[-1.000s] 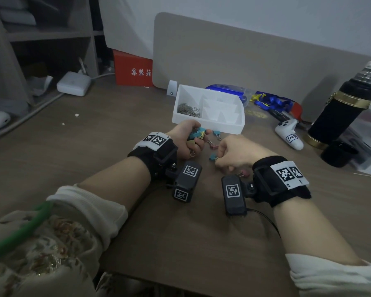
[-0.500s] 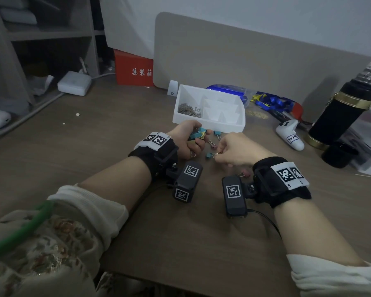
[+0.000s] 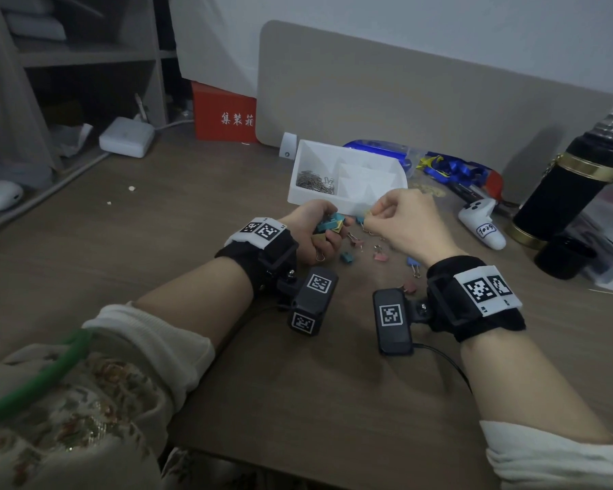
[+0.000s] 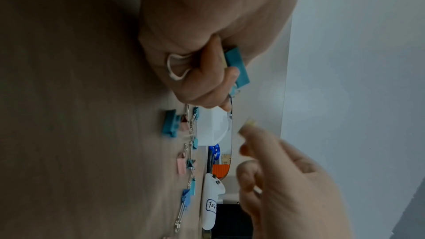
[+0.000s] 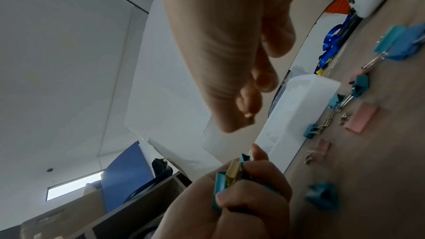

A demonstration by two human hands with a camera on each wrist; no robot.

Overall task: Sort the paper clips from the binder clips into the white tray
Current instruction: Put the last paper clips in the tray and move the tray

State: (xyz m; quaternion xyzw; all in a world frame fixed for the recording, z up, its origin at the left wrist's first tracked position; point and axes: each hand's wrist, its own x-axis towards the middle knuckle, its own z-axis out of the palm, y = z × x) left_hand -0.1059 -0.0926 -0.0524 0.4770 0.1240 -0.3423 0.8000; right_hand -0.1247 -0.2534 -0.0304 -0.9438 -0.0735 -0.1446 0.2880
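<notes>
Our left hand [image 3: 310,232] grips a bunch of teal and yellow binder clips [image 3: 330,223] just near the white plastic tray [image 3: 347,178], whose left compartment holds silver paper clips [image 3: 315,181]. Our right hand [image 3: 409,221], raised beside it, pinches a small yellow clip [image 5: 249,118]. Loose pink and blue binder clips [image 3: 379,255] lie between our wrists on the brown wooden desk [image 3: 156,224]. A black flask [image 3: 563,192] and white controller [image 3: 482,224] crowd the right; the desk's left stays open.

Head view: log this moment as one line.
left hand: grips binder clips | right hand: pinches small yellow clip | tray: paper clips in one compartment
</notes>
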